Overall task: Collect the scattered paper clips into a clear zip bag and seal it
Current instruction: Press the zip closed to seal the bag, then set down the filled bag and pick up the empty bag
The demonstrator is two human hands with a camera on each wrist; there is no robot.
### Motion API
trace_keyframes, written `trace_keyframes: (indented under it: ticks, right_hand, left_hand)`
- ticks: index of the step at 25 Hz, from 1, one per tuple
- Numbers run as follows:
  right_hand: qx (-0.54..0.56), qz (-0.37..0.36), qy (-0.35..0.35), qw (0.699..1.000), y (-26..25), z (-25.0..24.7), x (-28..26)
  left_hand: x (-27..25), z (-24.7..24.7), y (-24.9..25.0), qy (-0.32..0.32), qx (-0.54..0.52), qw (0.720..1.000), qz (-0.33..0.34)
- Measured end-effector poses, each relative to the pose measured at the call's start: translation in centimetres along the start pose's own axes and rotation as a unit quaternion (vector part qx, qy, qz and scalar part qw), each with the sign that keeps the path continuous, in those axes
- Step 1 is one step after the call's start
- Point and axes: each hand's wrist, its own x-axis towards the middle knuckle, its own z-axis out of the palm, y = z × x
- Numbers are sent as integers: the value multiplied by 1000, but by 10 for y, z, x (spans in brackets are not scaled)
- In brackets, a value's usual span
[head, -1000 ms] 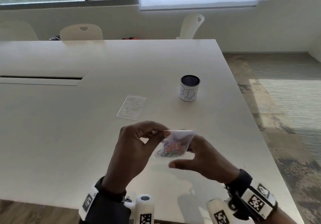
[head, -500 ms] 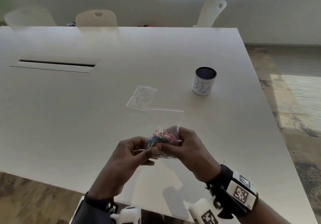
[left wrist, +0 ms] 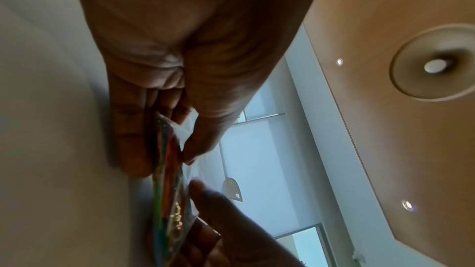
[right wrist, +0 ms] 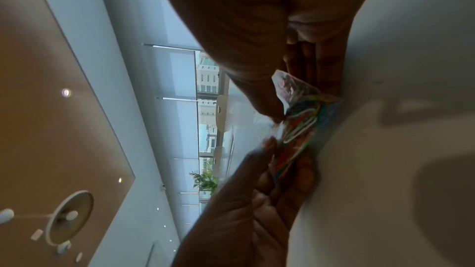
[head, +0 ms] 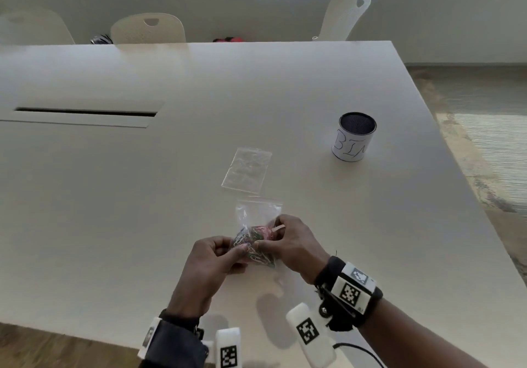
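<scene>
A clear zip bag (head: 258,216) full of coloured paper clips (head: 252,243) is held just above the white table (head: 114,210), near its front edge. My left hand (head: 225,253) pinches the bag's lower left part between thumb and fingers. My right hand (head: 285,239) pinches its right side. The bag's zip end points away from me; I cannot tell whether it is sealed. In the left wrist view the clip-filled bag (left wrist: 169,180) shows edge-on between my fingers. In the right wrist view the clips (right wrist: 300,125) bunch in the bag between both hands.
A second clear zip bag (head: 246,172) lies flat on the table just beyond the held one. A white can (head: 353,136) marked BIN stands at the right. A cable slot (head: 85,112) runs at the left. Chairs (head: 148,29) stand behind the far edge.
The bag has come down from chest height to just above the table, with its zip end now pointing away. Both hands moved their pinch from the top edge to the clip-filled lower part.
</scene>
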Motion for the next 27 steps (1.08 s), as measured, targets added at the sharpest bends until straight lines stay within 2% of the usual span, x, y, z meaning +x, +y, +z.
trace_keyframes:
  ticks: [4, 7, 9, 12, 13, 16, 17, 19, 22, 27]
  right_hand:
    - [-64, -22, 41, 997, 0, 5, 1]
    - [-199, -91, 81, 972, 3, 5, -3]
    - [-259, -145, 69, 953, 2, 6, -9]
    - [-322, -195, 17, 926, -2, 9, -13]
    - [-346, -198, 3, 917, -3, 10, -13]
    - [-393, -179, -27, 901, -10, 10, -13]
    - [-401, -174, -37, 898, -14, 8, -12]
    - [-403, -169, -47, 898, -27, 3, -7]
    - [-385, -170, -18, 907, -52, -11, 18]
    - [-348, -161, 16, 923, -87, -26, 97]
  left_hand:
    - [5, -9, 1, 20, 39, 999, 1]
    - [8, -20, 1, 48, 171, 983, 34]
    - [8, -25, 4, 45, 253, 965, 55]
    - [4, -27, 13, 9, 293, 955, 49]
    - [2, -28, 15, 10, 323, 945, 53]
    - [-1, -34, 15, 52, 470, 878, 75]
    - [0, -37, 16, 65, 491, 865, 75]
    - [0, -45, 16, 78, 494, 861, 91]
    - [3, -52, 16, 56, 477, 868, 126]
    - [6, -58, 16, 7, 497, 859, 121]
